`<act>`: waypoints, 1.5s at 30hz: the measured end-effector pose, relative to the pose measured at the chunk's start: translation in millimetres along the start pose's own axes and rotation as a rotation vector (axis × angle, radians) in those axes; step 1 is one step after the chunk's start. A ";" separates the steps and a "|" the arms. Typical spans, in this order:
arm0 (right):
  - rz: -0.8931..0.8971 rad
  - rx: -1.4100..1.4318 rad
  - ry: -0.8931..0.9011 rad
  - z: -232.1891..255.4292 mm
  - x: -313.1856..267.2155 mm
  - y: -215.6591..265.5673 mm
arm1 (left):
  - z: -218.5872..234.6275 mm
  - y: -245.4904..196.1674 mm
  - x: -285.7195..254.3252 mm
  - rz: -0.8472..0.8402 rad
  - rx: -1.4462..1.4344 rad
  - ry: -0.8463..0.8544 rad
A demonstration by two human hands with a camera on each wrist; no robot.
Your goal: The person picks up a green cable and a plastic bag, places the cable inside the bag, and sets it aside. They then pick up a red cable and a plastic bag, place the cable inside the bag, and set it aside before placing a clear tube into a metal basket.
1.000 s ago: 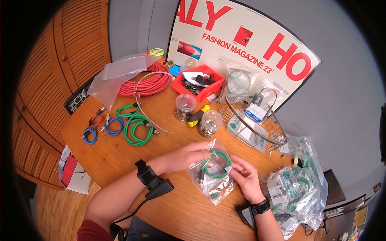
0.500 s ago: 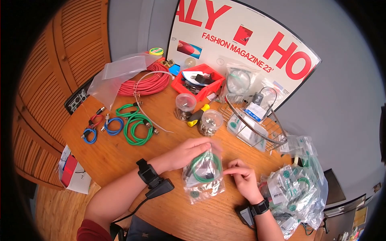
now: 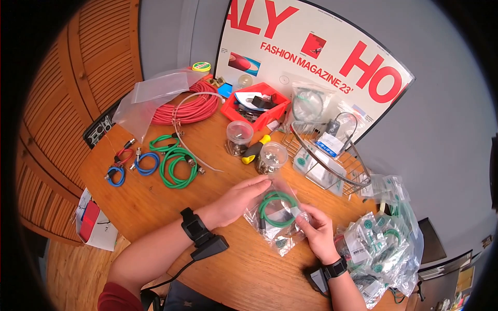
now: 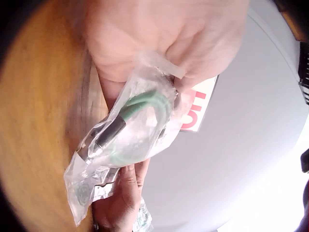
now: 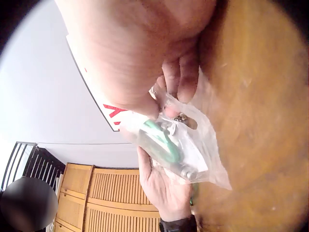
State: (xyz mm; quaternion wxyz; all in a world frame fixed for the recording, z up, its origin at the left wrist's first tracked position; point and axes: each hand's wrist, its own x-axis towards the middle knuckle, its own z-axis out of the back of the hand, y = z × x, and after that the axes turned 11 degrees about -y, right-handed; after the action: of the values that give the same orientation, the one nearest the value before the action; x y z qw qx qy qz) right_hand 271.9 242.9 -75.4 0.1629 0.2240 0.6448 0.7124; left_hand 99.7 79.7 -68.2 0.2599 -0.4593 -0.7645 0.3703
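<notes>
A clear plastic bag (image 3: pixel 282 236) holds a coiled green cable (image 3: pixel 263 211) with dark connector ends, raised over the wooden table. The left hand (image 3: pixel 239 199) grips the bag's upper left edge, thumb on top, its other fingers partly hidden behind the bag. On the bag's right side the right hand (image 3: pixel 319 233) pinches the plastic between thumb and fingers. The left wrist view shows the bag (image 4: pixel 140 130) hanging from the left hand (image 4: pixel 164 38), a black connector (image 4: pixel 112 131) inside. In the right wrist view the right hand (image 5: pixel 145 53) pinches the bag's edge.
Coiled green cables (image 3: pixel 179 168) and blue cables (image 3: pixel 148 163) lie at left. Behind stand two clear jars (image 3: pixel 239 133), a screwdriver (image 3: pixel 256 150), a red bin (image 3: pixel 280 110) and a wire basket (image 3: pixel 358 181). Several bagged cables (image 3: pixel 381 249) are heaped at right.
The bag has turned and shifted slightly right between the hands. The right hand, apart from it half a second ago with a finger extended, has taken hold of its right side.
</notes>
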 end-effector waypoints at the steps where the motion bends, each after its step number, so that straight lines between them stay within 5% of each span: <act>1: 0.015 -0.049 0.018 1.7 0.4 0.0 | 1.7 0.5 0.3 0.001 0.000 0.000; 8: 0.034 -0.079 0.098 1.9 2.1 1.0 | 3.0 1.8 -1.3 -0.082 0.225 -0.068; 16: -0.074 0.084 -0.084 3.5 1.3 2.1 | 5.5 -0.9 -1.6 -0.098 0.326 -0.134; 25: -0.083 0.158 -0.063 4.4 -0.3 4.5 | 7.2 5.6 1.7 -0.162 0.513 0.011; 30: -0.143 0.223 -0.121 3.6 0.1 7.5 | 14.0 2.4 3.9 -0.147 0.501 -0.199; 37: -0.005 0.075 0.084 7.8 3.7 10.0 | 9.1 -1.2 0.8 -0.098 0.437 -0.181; 41: -0.113 -0.008 0.234 6.9 7.2 14.9 | 3.4 -4.9 -0.4 -0.072 0.402 -0.130; 45: -0.178 -0.075 0.147 9.7 -5.1 33.0 | 3.4 -9.7 -1.5 0.033 0.515 -0.059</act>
State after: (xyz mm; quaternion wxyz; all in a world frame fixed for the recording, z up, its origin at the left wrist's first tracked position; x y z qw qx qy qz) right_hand 283.2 244.7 -42.6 0.1861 0.1068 0.6451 0.7334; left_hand 93.0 74.3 -62.5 0.3399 -0.3795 -0.6448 0.5699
